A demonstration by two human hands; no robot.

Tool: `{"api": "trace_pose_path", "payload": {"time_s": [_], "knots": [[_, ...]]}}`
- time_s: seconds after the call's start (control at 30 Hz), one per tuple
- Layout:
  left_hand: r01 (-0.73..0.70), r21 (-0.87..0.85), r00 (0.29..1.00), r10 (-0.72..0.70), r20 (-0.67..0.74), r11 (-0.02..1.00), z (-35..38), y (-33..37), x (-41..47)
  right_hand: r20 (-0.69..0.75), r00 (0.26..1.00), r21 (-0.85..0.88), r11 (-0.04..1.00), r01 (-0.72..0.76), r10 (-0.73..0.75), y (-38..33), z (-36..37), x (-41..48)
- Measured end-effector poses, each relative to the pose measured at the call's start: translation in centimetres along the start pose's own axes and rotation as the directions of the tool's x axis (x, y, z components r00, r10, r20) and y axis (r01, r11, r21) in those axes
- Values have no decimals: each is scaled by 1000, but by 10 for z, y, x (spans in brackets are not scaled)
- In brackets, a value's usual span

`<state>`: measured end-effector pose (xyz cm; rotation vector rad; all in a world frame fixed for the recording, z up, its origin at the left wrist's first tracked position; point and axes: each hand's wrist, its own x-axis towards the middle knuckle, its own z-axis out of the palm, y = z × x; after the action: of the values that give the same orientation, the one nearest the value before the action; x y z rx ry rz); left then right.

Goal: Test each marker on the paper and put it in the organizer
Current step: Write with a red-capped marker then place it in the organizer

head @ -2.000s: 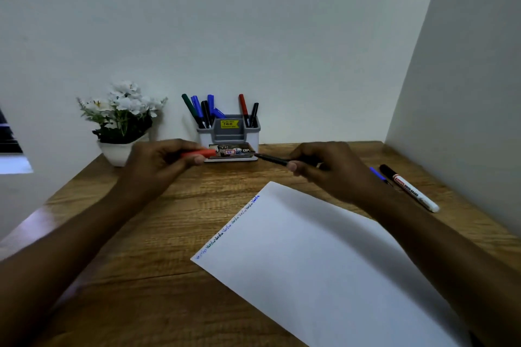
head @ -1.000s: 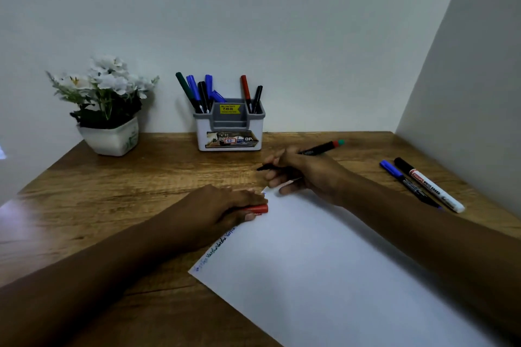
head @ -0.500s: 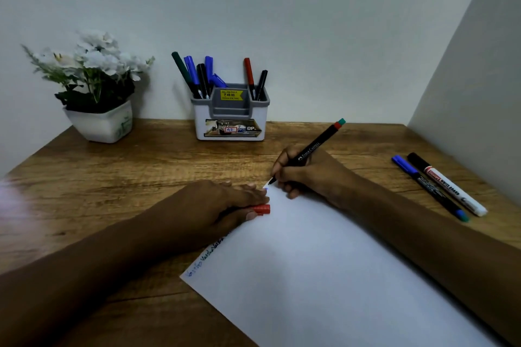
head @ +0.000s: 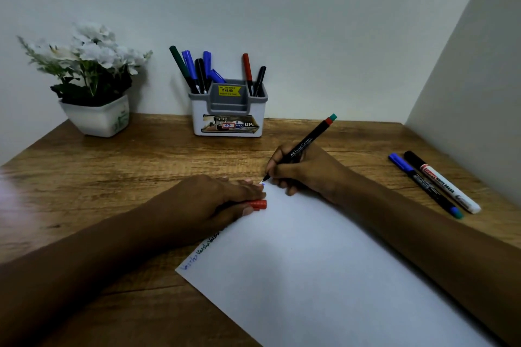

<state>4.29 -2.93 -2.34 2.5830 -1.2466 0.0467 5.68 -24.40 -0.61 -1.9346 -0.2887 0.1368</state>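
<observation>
My right hand (head: 304, 170) grips a black marker (head: 306, 144) with a red and teal end, its tip touching the top corner of the white paper (head: 324, 262). Resting on the paper's left edge, my left hand (head: 208, 205) is closed around the red cap (head: 258, 204). Handwriting in blue and dark ink runs along that edge, partly hidden under my left hand. The grey and white organizer (head: 227, 110) stands at the back against the wall and holds several markers: green, blue, black and red.
A blue-capped marker (head: 423, 183) and a black-capped whiteboard marker (head: 441, 182) lie side by side on the wooden table (head: 112, 172) at the right. A white pot of white flowers (head: 90, 82) stands back left. Walls close the back and right.
My left hand came down from near the organizer onto the paper's edge with the red cap. My right hand turned the marker upright and set its tip on the paper's top corner.
</observation>
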Motion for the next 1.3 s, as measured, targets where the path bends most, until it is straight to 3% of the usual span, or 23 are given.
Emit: {"api": "trace_pose_path", "payload": {"time_s": [1.3], "knots": [[-1, 8, 1000, 0, 13, 1000, -1, 0, 0, -99, 995, -13, 1000, -17, 16, 1, 3, -1]]}}
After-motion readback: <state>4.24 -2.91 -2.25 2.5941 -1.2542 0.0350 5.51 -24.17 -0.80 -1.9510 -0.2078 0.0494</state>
